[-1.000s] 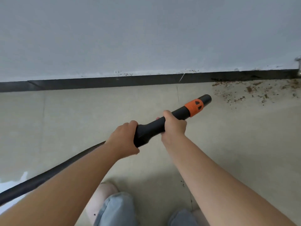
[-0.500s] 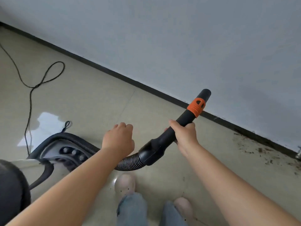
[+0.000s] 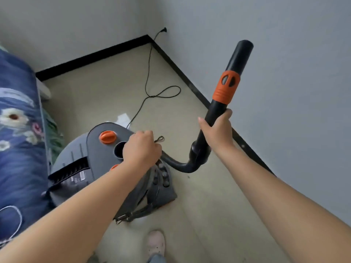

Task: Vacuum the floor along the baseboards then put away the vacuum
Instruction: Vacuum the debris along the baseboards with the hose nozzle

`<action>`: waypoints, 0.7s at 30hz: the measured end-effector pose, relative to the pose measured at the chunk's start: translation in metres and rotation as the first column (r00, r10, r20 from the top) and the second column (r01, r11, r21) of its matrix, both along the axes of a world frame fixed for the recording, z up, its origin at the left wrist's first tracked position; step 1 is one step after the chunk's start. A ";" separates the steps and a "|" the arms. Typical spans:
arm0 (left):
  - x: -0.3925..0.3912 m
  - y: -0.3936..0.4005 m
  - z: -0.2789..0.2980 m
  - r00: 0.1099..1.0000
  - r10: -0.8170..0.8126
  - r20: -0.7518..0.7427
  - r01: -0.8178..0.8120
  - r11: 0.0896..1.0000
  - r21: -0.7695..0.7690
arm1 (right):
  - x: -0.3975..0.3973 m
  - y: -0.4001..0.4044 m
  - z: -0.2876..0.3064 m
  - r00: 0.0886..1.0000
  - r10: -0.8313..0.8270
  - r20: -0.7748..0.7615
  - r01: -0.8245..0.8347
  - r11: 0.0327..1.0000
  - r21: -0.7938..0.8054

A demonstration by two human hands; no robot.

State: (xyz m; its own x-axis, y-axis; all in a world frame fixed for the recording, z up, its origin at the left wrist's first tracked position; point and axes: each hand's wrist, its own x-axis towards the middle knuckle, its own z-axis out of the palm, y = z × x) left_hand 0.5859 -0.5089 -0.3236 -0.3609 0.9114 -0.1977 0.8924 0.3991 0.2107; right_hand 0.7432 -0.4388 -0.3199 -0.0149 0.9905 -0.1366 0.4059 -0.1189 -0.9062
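The grey canister vacuum (image 3: 76,164) with an orange knob (image 3: 107,137) stands on the tiled floor just ahead of my feet. Its black hose (image 3: 178,166) curves right into the black wand (image 3: 216,109), which points up and carries an orange collar (image 3: 226,88). My right hand (image 3: 216,130) grips the wand below the collar. My left hand (image 3: 141,149) hovers with curled fingers over the vacuum's top, where the hose comes out; whether it holds anything is hidden. The black baseboard (image 3: 190,80) runs along the wall at right into the corner.
A black power cord (image 3: 148,73) loops across the floor to a plug (image 3: 164,30) on the corner wall. A bed with a blue floral cover (image 3: 17,130) stands close at the left. My shoe (image 3: 155,242) is at the bottom.
I have turned left from the dirty stretch of baseboard toward the corner. The left hand let go of the hose and moved over the vacuum body. The right hand raised the wand upright.
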 end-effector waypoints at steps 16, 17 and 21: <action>-0.168 -0.032 -0.076 1.000 0.027 0.015 -0.028 0.996 0.089 | -0.148 -0.026 -0.089 0.949 0.214 0.233 -0.182 0.972 -0.149; -0.164 -0.029 -0.081 0.996 -0.076 0.046 0.069 0.988 0.138 | -0.144 -0.026 -0.093 0.948 0.206 0.241 -0.173 0.973 -0.153; -0.143 -0.056 -0.108 0.865 -0.498 0.058 0.477 0.854 0.210 | -0.132 -0.031 -0.106 0.946 0.196 0.258 -0.156 0.973 -0.169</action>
State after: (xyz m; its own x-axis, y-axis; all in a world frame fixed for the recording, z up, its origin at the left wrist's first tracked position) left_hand 0.4431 -0.5650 -0.4312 0.1525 0.9881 -0.0220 0.9302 -0.1360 0.3409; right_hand 0.6112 -0.4694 -0.4263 -0.1294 0.9448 -0.3009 0.6604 -0.1442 -0.7370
